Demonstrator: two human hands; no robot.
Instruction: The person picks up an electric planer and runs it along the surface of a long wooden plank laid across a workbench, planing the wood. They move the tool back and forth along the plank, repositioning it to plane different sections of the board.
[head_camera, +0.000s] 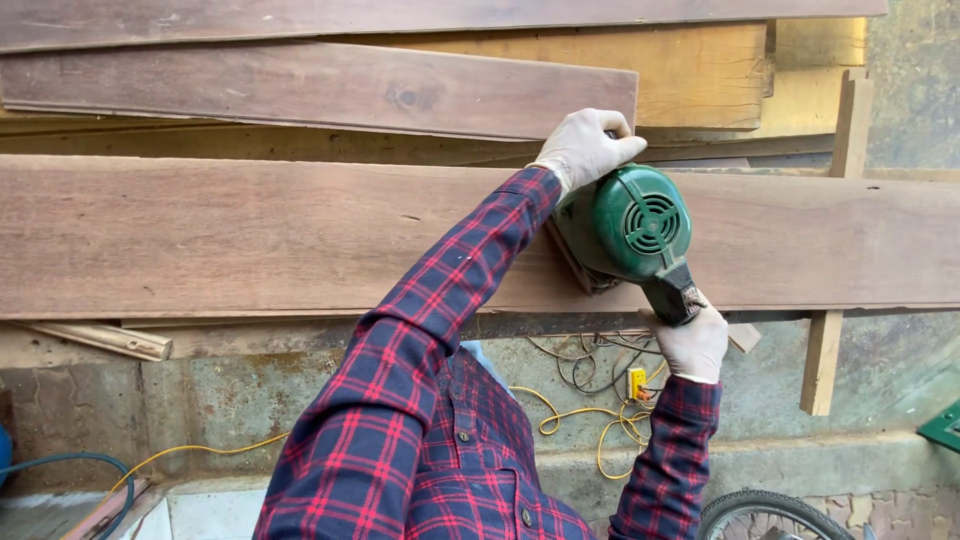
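Outdoors, by the look of it: rough concrete ground below, boards stacked behind. We look down on a long brown plank lying across the view, with one green power sander sitting on it, right of centre, its base touching the wood.

Our left hand, gloved, is closed over the sander's front knob. Our right hand, also gloved, is wrapped round the black rear handle at the plank's near edge. Both sleeves are red-and-navy plaid.

Progress, as we judge it: the sander is on the plank and held in working grip. The surface looks much the same left and right of the tool, so we cannot tell how much has been sanded or what remains. No dust line or colour change is clear enough to mark a boundary.

Counts: one sander, two gloved hands. Behind the plank we see at least three more boards, one brown and two paler, overlapping. One upright batten stands at the right. On the ground: one tangle of yellow cable with darker wires beside it, one small yellow plug block, one blue hose at left, part of one tyre at the bottom edge.
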